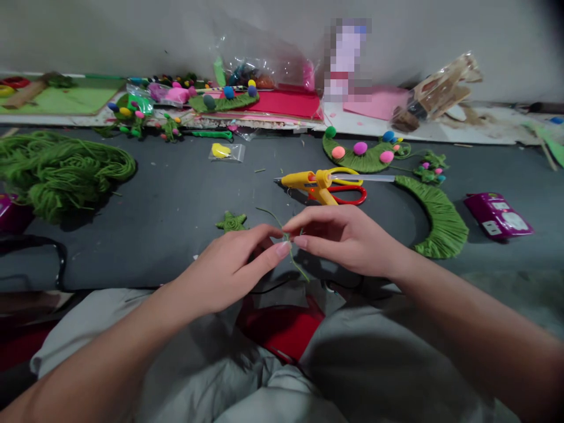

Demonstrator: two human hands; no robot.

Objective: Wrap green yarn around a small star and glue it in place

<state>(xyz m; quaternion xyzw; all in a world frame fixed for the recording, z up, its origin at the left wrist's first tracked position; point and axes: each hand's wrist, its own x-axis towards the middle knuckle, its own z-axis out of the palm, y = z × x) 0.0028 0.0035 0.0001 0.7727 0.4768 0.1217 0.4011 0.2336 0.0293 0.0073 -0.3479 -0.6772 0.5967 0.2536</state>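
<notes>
My left hand [240,261] and my right hand [348,238] meet at the table's near edge, fingertips pinched round a thin green yarn [298,267]. One loose end sticks up and back to the left, the other hangs down between the hands. Just behind my left hand lies a green yarn-wrapped star [231,221]. A yellow glue gun [304,180] with a clear stick rests behind my fingers, over scissors [359,195] with red and yellow handles. To the right is a green yarn-wrapped crescent [445,220].
Green yarn [61,170] is heaped at the left. A decorated crescent [361,157] with pompoms lies behind the glue gun, and a purple packet [497,215] at the far right. Along the wall, a white ledge [304,129] holds red paper [291,104] and plastic bags.
</notes>
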